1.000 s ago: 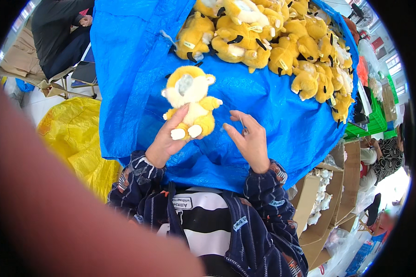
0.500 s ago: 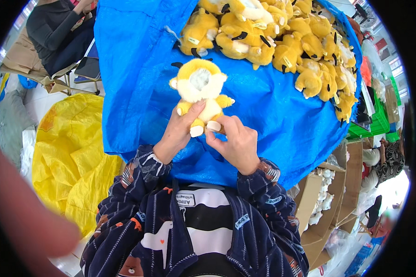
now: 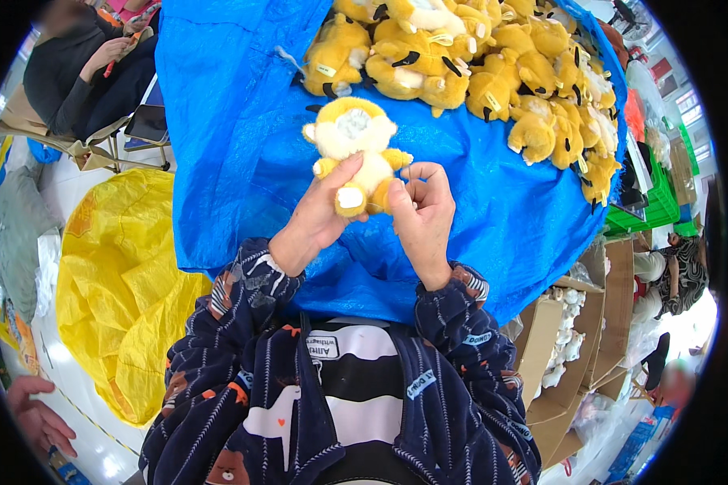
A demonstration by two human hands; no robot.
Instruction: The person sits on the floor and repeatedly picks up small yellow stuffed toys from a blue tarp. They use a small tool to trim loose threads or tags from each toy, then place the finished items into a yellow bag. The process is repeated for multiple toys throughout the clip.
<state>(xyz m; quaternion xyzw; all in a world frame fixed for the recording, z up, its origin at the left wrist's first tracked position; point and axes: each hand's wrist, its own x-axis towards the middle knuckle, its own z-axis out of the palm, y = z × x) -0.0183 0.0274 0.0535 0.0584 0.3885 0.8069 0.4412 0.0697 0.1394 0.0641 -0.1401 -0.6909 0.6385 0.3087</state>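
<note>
A small yellow plush toy (image 3: 374,171), with a cream belly and a whitish patch where its face would be, is held upright in front of me over a blue sheet. My left hand (image 3: 319,217) is closed round its lower body, the thumb across its belly. On the other side, my right hand (image 3: 425,217) has its fingers curled and pinched at the toy's leg and side. Exactly what sits between those fingertips is hidden.
Many similar yellow plush toys (image 3: 534,77) are heaped on the blue sheet (image 3: 243,153) beyond. A yellow sack (image 3: 125,291) lies at left, near a seated person (image 3: 81,73). Cardboard boxes (image 3: 578,364) with white pieces stand at right. Another person's hand (image 3: 42,416) shows lower left.
The toy has tilted and its foot on the right is now hidden. My right hand has shifted up along its side. The blurred hand at the left has drawn back.
</note>
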